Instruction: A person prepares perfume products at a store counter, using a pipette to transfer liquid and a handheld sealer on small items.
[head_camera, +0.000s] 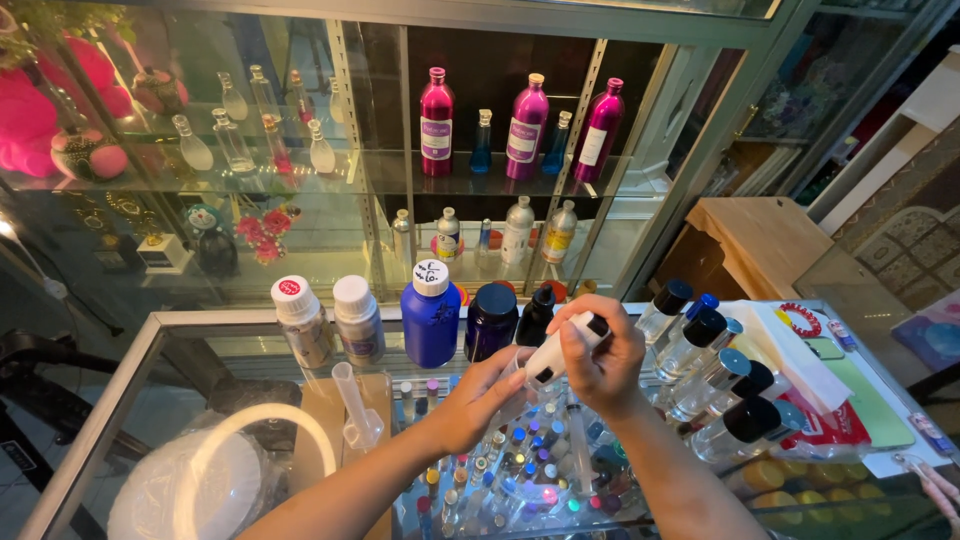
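Left hand: the left hand (487, 392) reaches up from the lower edge, fingers curled narrow around a small clear bottle (516, 372) that it steadies from below and the left.
Right hand: the right hand (603, 367) is closed around a white syringe (553, 352), thumb and fingers pinching its barrel; the black-marked tip slants down and left to the clear bottle's mouth.
Where they work: both hands meet just above the glass counter (180, 352), over a shelf of many small coloured-capped vials (530, 470) seen through the glass.
Near left: a clear plastic funnel (355, 405) stands on a tan card (325, 420); a white ring light (250, 455) lies beneath the glass.
Row behind the hands: two silver bottles with white caps (330, 320), a blue bottle (430, 315), a dark blue bottle (490, 320) and a black bottle (537, 315) stand side by side.
Right of the hands: clear spray bottles with black caps (710, 385) stand close together, beside a green pad (870, 400) and a red bead bracelet (801, 320).
Far: a glass cabinet (390, 160) holds three magenta bottles (525, 125) on its upper shelf and small white bottles (517, 230) lower down.
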